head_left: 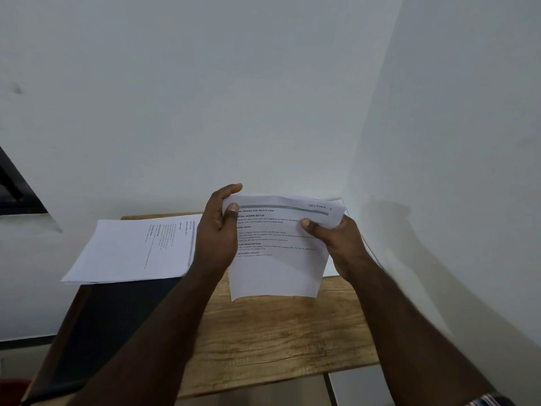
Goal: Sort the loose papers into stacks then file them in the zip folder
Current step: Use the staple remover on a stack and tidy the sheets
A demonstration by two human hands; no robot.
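Observation:
I hold a printed sheet [278, 259] upright above the wooden table [278, 341], its text facing me and "SECTION" handwritten at its top right. My left hand [216, 230] grips its left edge, thumb on the front and fingers curled behind. At the right edge my right hand [336, 241] pinches it, thumb on the printed face. A stack of printed papers [131, 250] lies turned sideways at the table's far left, overhanging the edge. A dark flat thing [117, 326], perhaps the zip folder, lies beneath the stack on the left of the table.
White walls [263, 98] meet in a corner right behind the table, with the right wall close to my right arm. More white paper [330, 266] peeks out behind the held sheet at the right. A dark frame [14, 183] shows at the far left.

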